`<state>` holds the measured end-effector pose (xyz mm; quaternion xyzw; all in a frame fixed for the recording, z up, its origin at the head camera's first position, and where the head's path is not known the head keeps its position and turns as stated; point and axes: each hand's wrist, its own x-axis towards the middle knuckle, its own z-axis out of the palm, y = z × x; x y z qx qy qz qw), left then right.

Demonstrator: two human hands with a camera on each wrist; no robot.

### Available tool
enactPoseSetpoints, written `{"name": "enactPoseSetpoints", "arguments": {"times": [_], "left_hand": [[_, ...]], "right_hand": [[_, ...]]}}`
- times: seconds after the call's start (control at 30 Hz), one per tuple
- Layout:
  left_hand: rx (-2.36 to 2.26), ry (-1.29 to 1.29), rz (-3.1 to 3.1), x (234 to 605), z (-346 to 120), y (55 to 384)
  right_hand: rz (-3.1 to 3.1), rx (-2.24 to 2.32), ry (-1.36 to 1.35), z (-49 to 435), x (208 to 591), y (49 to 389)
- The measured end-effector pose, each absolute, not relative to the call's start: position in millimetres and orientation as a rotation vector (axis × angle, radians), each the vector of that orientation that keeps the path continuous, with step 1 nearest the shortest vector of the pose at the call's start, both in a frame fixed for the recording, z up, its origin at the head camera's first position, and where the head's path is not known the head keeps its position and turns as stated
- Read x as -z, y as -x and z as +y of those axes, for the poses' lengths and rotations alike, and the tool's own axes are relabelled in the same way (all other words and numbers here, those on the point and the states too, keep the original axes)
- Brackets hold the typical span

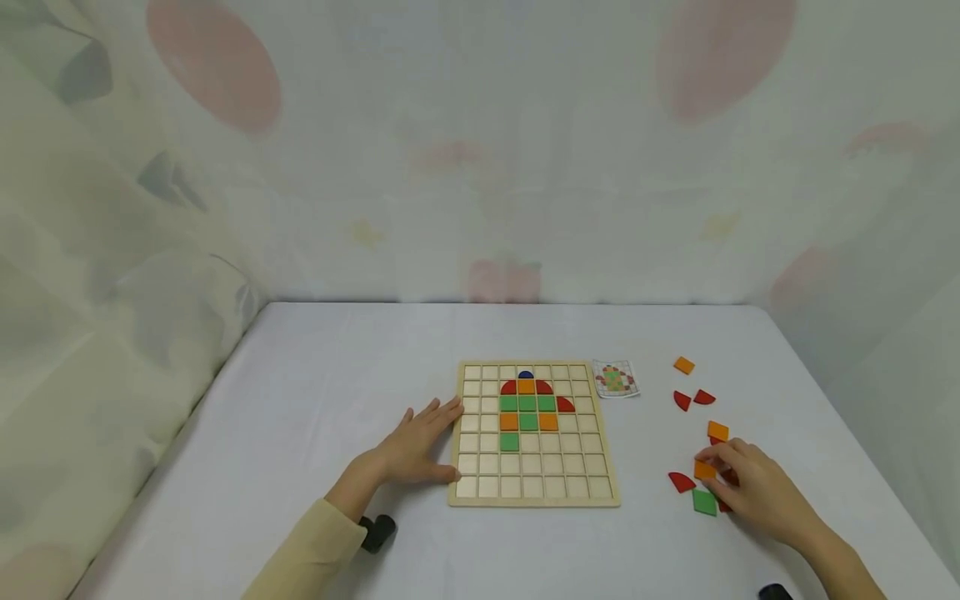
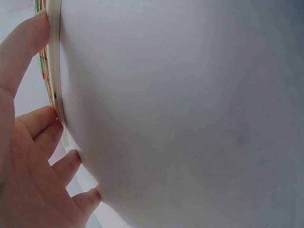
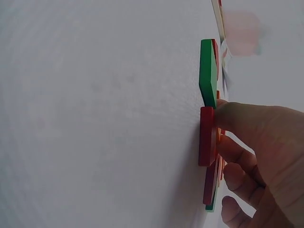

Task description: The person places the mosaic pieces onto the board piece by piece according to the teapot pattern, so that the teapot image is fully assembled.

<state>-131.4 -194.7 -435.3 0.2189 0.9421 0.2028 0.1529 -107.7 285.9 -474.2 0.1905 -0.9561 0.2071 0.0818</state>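
Observation:
My left hand [image 1: 414, 446] lies spread at the left edge of the wooden grid board [image 1: 480, 502], thumb and fingertips touching its rim. In the left wrist view the thumb [image 2: 28, 40] presses on the board's side. On the board, green, orange and red tiles and a blue piece [image 1: 526, 375] form a pattern. Away to the right, my right hand [image 1: 765, 490] pinches an orange square tile [image 1: 704, 470] between thumb and index finger, low over the table. Close to its thumb are a green tile [image 1: 704, 502] and a red quarter-round piece [image 3: 207, 137]. Its palm partly hides other red pieces.
A pattern card [image 1: 617, 379] lies beside the board's upper right corner. Farther back on the right are an orange tile [image 1: 684, 365] and red quarter-round pieces [image 1: 682, 400]. Another orange tile [image 1: 717, 430] lies just beyond the right hand. A patterned cloth wall [image 1: 480, 167] borders the white table.

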Motion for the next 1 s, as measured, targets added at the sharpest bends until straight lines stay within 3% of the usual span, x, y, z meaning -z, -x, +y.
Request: {"name": "enactPoseSetpoints", "arguments": {"times": [0.4,1.0], "left_hand": [[-0.573,-0.621,2.707,435,-192,134],[-0.608,-0.618,2.703,434,-194,131]], "right_hand": [[-2.799,-0.654,-0.617,271,466,114],[-2.775,-0.725,-0.734,204,458,140]]}}
